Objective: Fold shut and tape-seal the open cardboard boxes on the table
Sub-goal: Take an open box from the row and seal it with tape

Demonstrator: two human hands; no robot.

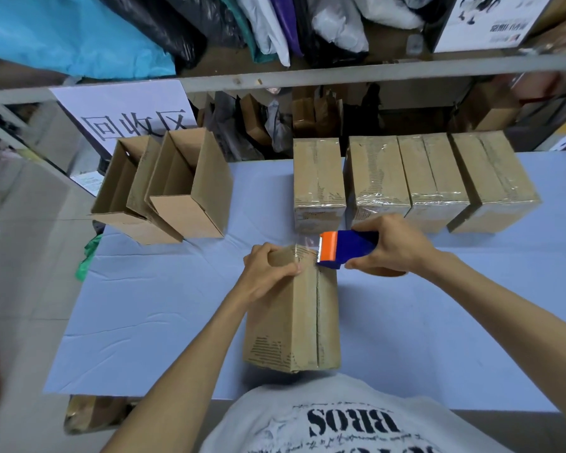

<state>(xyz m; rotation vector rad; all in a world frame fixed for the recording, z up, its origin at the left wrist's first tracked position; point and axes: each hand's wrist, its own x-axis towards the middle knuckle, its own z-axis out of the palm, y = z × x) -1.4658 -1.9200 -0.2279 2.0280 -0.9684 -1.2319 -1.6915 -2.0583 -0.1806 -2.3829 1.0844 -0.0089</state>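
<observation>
A closed cardboard box (291, 315) lies in front of me on the pale blue table (151, 305), its flaps folded shut with the seam running lengthwise. My left hand (268, 268) presses down on the box's far left corner. My right hand (394, 248) grips a blue and orange tape dispenser (343, 248), whose orange blade end touches the far end of the seam. A short piece of clear tape (303, 245) stretches from the blade over the box's far edge. Two open boxes (164, 188) stand at the table's far left.
Several taped boxes (412, 181) line the far right of the table. A metal shelf rail (307, 75) with bags and cartons runs behind the table. A white sign (125, 112) hangs at the back left. Green plastic (87, 256) pokes out at the table's left edge.
</observation>
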